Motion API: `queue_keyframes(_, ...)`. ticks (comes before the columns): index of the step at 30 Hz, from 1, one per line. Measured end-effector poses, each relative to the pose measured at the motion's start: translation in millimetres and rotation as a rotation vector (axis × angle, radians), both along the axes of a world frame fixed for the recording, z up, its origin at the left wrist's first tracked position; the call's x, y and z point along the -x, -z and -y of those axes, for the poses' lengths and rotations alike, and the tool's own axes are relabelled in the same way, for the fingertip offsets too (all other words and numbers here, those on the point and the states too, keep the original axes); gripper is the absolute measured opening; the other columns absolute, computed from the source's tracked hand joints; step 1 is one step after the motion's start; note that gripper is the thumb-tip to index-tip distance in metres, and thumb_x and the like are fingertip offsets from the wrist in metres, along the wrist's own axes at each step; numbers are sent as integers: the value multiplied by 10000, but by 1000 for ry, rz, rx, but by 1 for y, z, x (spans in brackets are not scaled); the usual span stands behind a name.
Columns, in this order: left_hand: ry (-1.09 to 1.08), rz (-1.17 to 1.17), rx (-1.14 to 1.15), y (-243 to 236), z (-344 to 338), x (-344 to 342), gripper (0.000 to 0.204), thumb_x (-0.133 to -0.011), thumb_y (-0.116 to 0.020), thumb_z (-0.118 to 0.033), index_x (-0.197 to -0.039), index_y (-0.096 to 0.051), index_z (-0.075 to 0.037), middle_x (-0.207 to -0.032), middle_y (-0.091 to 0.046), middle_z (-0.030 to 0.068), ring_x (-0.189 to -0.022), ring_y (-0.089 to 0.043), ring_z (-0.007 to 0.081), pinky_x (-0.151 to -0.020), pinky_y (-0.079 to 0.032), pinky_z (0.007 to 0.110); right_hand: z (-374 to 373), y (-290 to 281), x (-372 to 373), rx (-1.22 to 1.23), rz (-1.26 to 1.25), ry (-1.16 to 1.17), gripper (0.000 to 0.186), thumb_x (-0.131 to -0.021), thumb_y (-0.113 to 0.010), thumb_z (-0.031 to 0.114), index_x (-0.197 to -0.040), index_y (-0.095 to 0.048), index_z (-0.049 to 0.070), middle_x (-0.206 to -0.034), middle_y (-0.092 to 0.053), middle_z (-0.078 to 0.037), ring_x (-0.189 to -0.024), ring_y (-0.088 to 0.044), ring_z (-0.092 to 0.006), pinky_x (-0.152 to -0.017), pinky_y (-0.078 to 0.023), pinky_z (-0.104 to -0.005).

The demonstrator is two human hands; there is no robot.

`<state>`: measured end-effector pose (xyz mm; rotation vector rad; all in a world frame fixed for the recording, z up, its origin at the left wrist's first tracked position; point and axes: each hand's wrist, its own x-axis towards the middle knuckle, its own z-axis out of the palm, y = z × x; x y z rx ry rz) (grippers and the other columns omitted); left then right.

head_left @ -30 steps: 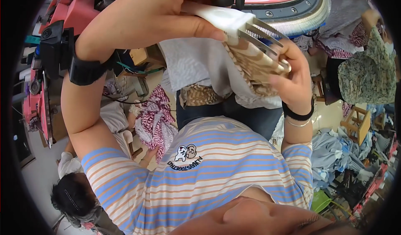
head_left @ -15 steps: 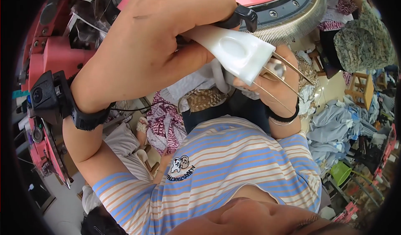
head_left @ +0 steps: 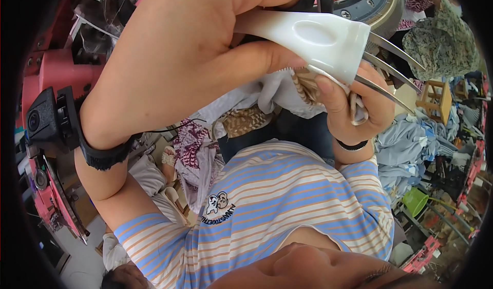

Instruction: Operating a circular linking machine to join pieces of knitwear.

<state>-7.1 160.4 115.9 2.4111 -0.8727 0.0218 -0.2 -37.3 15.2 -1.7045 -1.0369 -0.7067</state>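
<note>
My left hand (head_left: 197,53) is closed around a three-pronged tool (head_left: 321,35). Its white plastic handle has an oval dip, and three thin metal prongs point right. The handle's far end is hidden in my fist. Just below the prongs, my right hand (head_left: 345,124) pinches a piece of knit fabric (head_left: 306,83), beige and brown striped with a pale edge. A small fold of that fabric shows between the fingers. The left thumb lies along the handle, close to the cloth. A black camera (head_left: 43,117) is strapped to my left wrist.
A pink machine with a round, ridged metal ring (head_left: 370,6) stands just beyond my hands. Grey and brown patterned cloth (head_left: 246,122) lies over my lap. At right are a wooden stool (head_left: 435,101), heaped blue garments (head_left: 411,145) and a green basket (head_left: 415,201).
The tool has moved right and turned more level in my left hand. My right hand has come nearer and to the right, and the striped fabric in it shows more.
</note>
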Motion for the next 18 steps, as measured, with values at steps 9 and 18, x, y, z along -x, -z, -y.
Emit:
queue_keyframes(9, 32, -38, 30, -7, 8, -2, 251, -671, -632, -70, -638, -396, 6, -621, -364, 137, -570, -417, 324, -485, -328, 357, 9, 1, -5, -83, -91, -14, 247, -649, -728, 30, -858, -600, 58, -565, -522, -38, -444, -469, -124, -398, -350, -225)
queue_keyframes(18, -27, -33, -27, -12, 12, 7, 274, -659, -654, -77, -617, -395, 4, -604, -358, 131, -522, -404, 305, -457, -315, 354, 9, -5, -5, -83, -61, -63, 242, -650, -716, 8, -861, -602, 41, -609, -557, -30, -464, -472, -107, -415, -366, -211)
